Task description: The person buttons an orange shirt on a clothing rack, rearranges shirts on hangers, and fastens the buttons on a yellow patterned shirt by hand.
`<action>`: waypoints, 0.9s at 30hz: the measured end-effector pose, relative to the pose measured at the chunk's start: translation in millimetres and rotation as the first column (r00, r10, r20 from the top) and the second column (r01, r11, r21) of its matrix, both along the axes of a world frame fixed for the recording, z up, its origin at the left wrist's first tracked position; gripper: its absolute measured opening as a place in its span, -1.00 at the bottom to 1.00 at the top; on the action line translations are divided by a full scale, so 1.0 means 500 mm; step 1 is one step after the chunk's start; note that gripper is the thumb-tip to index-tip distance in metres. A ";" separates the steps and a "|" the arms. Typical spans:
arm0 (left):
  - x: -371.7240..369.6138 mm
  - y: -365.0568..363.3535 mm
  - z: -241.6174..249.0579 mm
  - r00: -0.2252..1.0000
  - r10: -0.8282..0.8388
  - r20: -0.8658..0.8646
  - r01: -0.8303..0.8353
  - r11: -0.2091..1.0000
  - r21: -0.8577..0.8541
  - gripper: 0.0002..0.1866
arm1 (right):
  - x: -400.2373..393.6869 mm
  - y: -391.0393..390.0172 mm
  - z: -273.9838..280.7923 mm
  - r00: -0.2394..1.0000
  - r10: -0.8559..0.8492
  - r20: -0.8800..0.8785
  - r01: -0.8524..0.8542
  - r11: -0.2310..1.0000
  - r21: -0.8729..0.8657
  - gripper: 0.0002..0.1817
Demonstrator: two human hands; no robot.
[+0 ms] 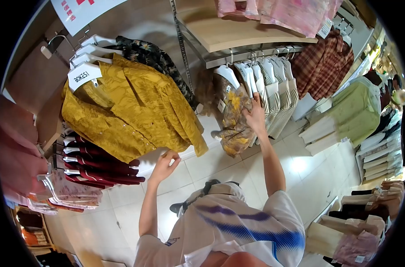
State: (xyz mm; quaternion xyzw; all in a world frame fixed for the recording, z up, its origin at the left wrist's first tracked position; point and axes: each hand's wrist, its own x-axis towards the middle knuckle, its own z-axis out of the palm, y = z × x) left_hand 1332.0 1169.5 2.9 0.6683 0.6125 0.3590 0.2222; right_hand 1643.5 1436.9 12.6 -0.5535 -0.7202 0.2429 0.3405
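My right hand (255, 116) is at the side edge of a brown and yellow floral blouse (236, 122) on a white hanger. Its fingers are closed on the blouse's edge, with the fingertips partly hidden by the fabric. Striped cream shirts (282, 104) hang right beside that hand on the same rail. My left hand (166, 165) is just below the hem of a mustard-yellow jacket (131, 107). Its fingers are loosely curled, with a gap to the thumb and nothing visible between them. The jacket hangs on a white hanger (84, 76) lettered "BOKESI".
A wooden shelf (238, 29) juts out above the rail. Maroon garments (102, 162) hang low on the left, a plaid shirt (320, 66) at upper right. Green and white clothes (349, 113) hang farther right. Pale floor tiles (207, 167) show between the racks.
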 end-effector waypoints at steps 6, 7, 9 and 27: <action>-0.013 -0.050 -0.039 0.998 0.053 0.045 -0.049 0.996 -0.073 -0.87 | 0.009 0.021 -0.088 0.997 0.002 0.072 -0.030 0.922 0.386 -0.51; -0.017 -0.057 -0.049 0.997 0.057 0.048 -0.053 0.996 -0.074 -0.87 | 0.008 0.021 -0.091 0.995 -0.001 0.099 -0.039 0.918 0.394 -0.51; -0.023 -0.071 -0.070 0.996 0.065 0.054 -0.060 0.994 -0.086 -0.89 | 0.011 0.020 -0.101 0.998 -0.016 0.059 -0.001 0.959 0.284 -0.50; -0.008 -0.137 -0.138 0.977 0.172 0.123 -0.141 0.964 -0.224 -0.91 | 0.014 -0.003 -0.122 0.991 -0.041 0.125 -0.005 0.938 0.346 -0.40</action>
